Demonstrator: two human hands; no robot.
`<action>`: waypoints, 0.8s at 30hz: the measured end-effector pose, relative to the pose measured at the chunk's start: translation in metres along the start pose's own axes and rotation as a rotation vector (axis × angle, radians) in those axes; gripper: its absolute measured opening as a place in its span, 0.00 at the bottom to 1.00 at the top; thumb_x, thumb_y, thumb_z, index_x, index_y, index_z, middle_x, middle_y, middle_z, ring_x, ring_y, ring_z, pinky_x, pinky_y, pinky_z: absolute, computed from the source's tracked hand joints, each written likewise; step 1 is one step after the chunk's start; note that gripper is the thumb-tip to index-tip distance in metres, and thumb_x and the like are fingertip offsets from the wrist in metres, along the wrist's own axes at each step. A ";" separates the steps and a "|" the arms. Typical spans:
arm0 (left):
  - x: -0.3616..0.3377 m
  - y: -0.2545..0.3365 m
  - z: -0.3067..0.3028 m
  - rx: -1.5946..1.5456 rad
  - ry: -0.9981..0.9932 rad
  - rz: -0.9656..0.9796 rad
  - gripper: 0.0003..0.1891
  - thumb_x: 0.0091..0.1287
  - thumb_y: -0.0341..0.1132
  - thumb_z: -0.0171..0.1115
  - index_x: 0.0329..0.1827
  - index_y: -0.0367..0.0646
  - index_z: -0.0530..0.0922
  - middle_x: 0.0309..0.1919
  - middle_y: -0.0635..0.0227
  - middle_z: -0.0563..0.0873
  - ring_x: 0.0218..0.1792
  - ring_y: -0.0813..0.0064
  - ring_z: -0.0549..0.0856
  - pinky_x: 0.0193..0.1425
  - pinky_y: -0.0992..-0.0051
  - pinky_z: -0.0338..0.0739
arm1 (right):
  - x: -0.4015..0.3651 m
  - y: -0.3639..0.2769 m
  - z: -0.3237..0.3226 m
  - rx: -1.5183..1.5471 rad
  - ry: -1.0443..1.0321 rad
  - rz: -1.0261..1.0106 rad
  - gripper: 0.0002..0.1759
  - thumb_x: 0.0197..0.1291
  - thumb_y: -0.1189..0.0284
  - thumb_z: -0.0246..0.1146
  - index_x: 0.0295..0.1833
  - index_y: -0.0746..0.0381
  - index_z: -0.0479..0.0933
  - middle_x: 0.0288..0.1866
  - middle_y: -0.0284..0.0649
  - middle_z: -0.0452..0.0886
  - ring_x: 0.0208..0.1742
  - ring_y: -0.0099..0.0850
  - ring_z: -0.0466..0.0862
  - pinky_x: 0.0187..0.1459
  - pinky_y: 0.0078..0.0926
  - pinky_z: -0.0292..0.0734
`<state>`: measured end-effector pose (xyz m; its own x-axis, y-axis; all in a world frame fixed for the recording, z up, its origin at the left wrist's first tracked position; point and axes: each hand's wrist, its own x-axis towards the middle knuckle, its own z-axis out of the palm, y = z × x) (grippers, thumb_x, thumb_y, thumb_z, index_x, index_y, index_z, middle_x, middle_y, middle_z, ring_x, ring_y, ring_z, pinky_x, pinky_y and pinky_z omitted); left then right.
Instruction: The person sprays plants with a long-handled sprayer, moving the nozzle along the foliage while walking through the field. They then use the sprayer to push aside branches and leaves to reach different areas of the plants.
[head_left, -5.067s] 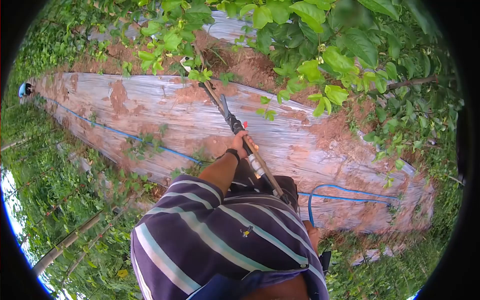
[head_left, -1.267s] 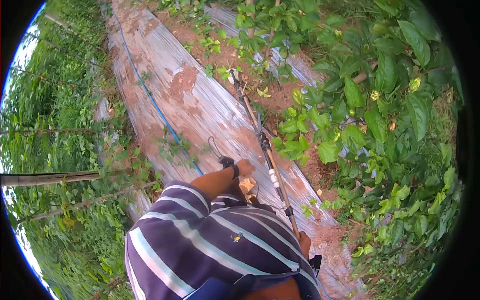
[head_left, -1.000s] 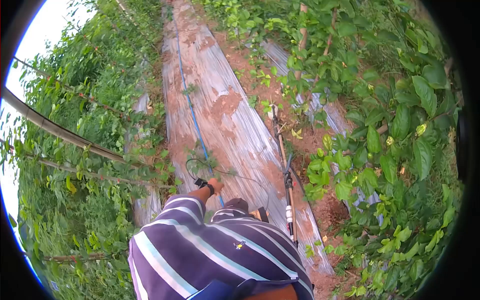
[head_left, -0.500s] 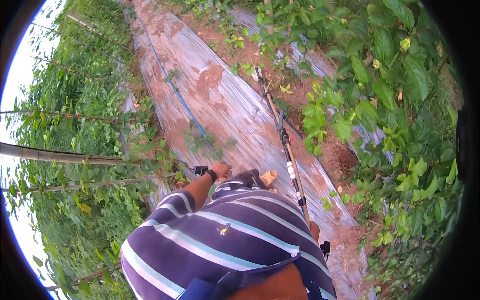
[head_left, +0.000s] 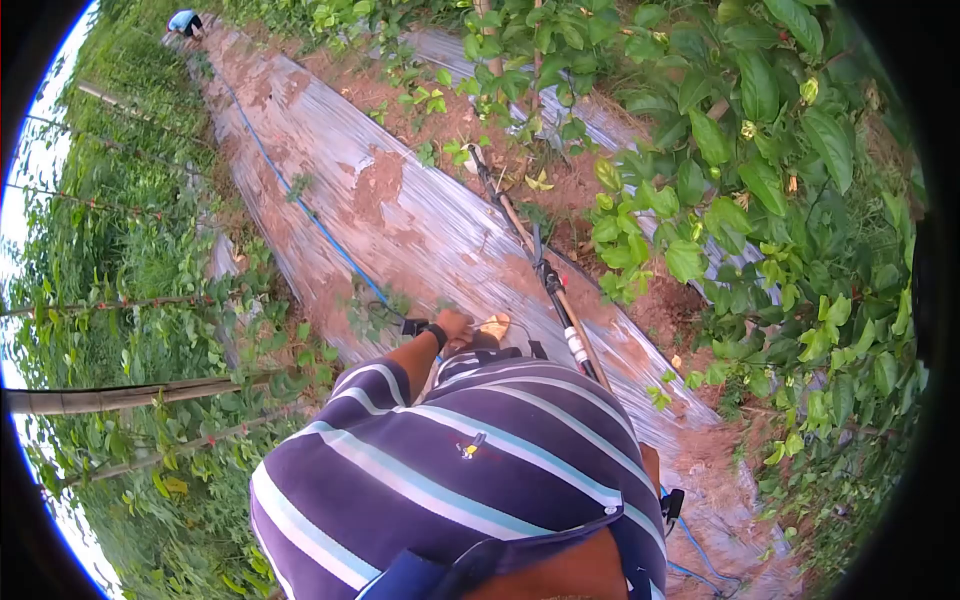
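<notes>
My left hand (head_left: 455, 325) hangs low in front of my striped shirt (head_left: 450, 440), with a dark band at the wrist and its fingers curled in. What is in those fingers, if anything, I cannot tell. A thin dark line curves to the right beside it. Close by, a sandalled foot (head_left: 494, 326) shows on the ground. A long thin pole (head_left: 520, 230) with black ties and white fittings slants down along my right side, its lower end hidden behind the shirt. A little right forearm shows near a small black device (head_left: 672, 503); my right hand is hidden.
Silvery plastic sheeting (head_left: 430, 215) with patches of red soil runs ahead. A blue hose (head_left: 300, 200) lies along it. Leafy plants (head_left: 760, 180) crowd the right; a wooden post (head_left: 130, 397) and wires cross the left greenery. Another person (head_left: 185, 22) bends far ahead.
My left hand has swung forward and right, closer to the foot. The pole's tip has shifted left in view. A distant person has come into sight at the top left.
</notes>
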<state>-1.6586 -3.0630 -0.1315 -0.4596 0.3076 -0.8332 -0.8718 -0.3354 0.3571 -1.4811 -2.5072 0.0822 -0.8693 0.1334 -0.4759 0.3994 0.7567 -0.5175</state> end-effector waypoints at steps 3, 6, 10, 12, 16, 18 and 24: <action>0.000 0.057 0.037 0.430 0.231 0.108 0.08 0.69 0.33 0.53 0.42 0.38 0.75 0.24 0.63 0.78 0.24 0.68 0.82 0.20 0.68 0.76 | -0.007 -0.066 -0.022 0.039 -0.043 0.150 0.20 0.55 0.61 0.66 0.27 0.71 0.77 0.18 0.47 0.74 0.21 0.35 0.74 0.28 0.40 0.69; 0.005 0.102 0.042 0.278 0.103 0.043 0.11 0.69 0.35 0.55 0.45 0.35 0.75 0.29 0.59 0.82 0.28 0.65 0.85 0.27 0.66 0.82 | -0.018 -0.115 -0.037 0.023 -0.049 0.211 0.18 0.54 0.65 0.65 0.27 0.71 0.77 0.17 0.43 0.73 0.22 0.26 0.71 0.26 0.35 0.68; 0.008 0.150 0.067 0.286 0.054 0.043 0.20 0.69 0.43 0.57 0.51 0.33 0.75 0.43 0.52 0.85 0.42 0.59 0.87 0.46 0.62 0.84 | -0.025 -0.185 -0.051 -0.014 -0.021 0.214 0.17 0.54 0.66 0.66 0.24 0.70 0.76 0.14 0.37 0.71 0.21 0.21 0.69 0.22 0.31 0.64; 0.025 0.154 0.081 0.270 -0.024 -0.014 0.23 0.69 0.46 0.58 0.53 0.33 0.75 0.47 0.50 0.84 0.46 0.57 0.87 0.51 0.61 0.83 | -0.030 -0.218 -0.054 -0.027 0.005 0.206 0.18 0.53 0.66 0.67 0.21 0.69 0.74 0.13 0.34 0.69 0.19 0.20 0.67 0.21 0.30 0.61; 0.030 0.165 0.119 0.208 -0.136 -0.124 0.31 0.69 0.57 0.55 0.60 0.35 0.72 0.56 0.46 0.80 0.58 0.54 0.80 0.64 0.59 0.74 | -0.044 -0.272 -0.050 0.023 -0.033 0.333 0.18 0.54 0.66 0.67 0.22 0.69 0.74 0.13 0.33 0.69 0.20 0.20 0.66 0.21 0.30 0.61; 0.049 0.161 0.124 0.157 -0.270 -0.167 0.34 0.69 0.61 0.53 0.63 0.39 0.69 0.59 0.45 0.77 0.63 0.54 0.76 0.70 0.57 0.67 | -0.051 -0.279 -0.043 0.042 -0.011 0.336 0.17 0.53 0.66 0.68 0.23 0.69 0.75 0.13 0.36 0.68 0.19 0.23 0.66 0.22 0.30 0.62; 0.066 0.126 0.130 -0.334 -0.344 -0.083 0.27 0.68 0.57 0.55 0.57 0.42 0.71 0.55 0.47 0.78 0.58 0.51 0.79 0.66 0.54 0.70 | -0.069 -0.300 -0.023 0.177 -0.030 0.411 0.15 0.54 0.67 0.68 0.25 0.70 0.78 0.14 0.35 0.70 0.20 0.20 0.67 0.22 0.29 0.62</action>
<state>-1.8211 -2.9694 -0.0864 -0.4690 0.6033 -0.6451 -0.8318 -0.5473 0.0928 -1.5476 -2.7287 0.2865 -0.6202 0.3792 -0.6867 0.7559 0.5230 -0.3938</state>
